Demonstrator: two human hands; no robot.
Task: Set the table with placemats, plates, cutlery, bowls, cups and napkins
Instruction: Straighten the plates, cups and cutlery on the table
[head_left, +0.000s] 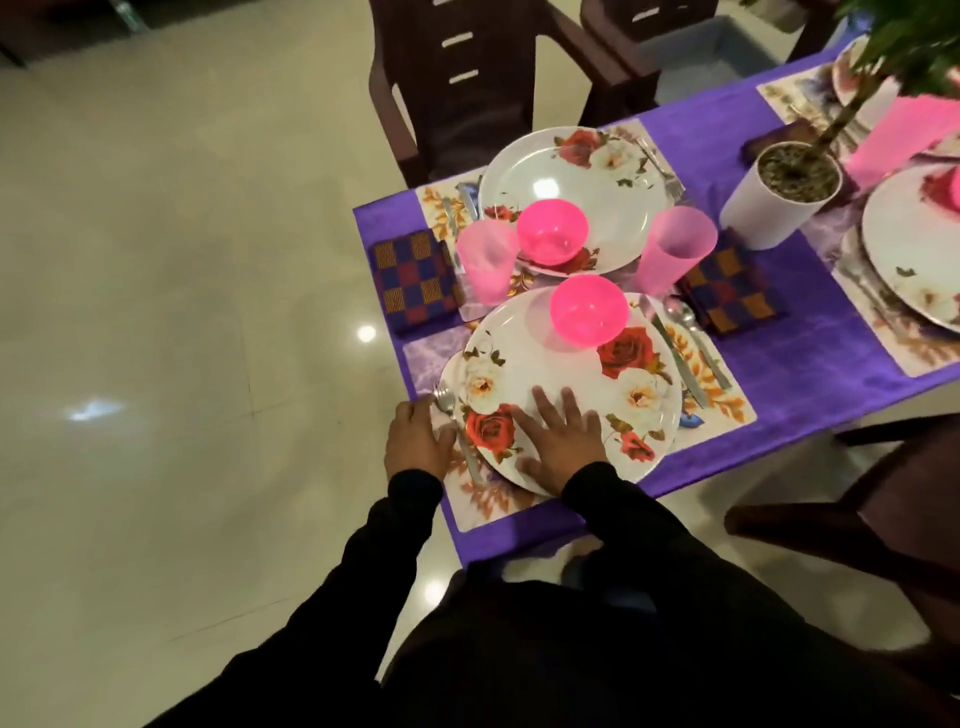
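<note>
A white plate with red and white roses (571, 374) lies on a floral placemat (488, 504) at the table's near corner, with a pink bowl (589, 310) on its far part. My right hand (561, 441) rests flat on the plate's near rim, fingers straight. My left hand (418, 441) sits at the mat's left edge, fingers curled beside the fork (454, 426); whether it grips the fork is unclear. A knife and spoon (685, 348) lie right of the plate. Beyond stands a second plate (597, 192) with a pink bowl (551, 231), two pink cups (485, 260) (675, 249) and checkered napkins (413, 280) (732, 291).
A purple cloth (810, 374) covers the table. A white pot with a plant (779, 202) stands at centre right. More plates and a pink napkin (904, 130) lie at the far right. Dark chairs stand behind (452, 78) and at my right (857, 509). Glossy floor is at left.
</note>
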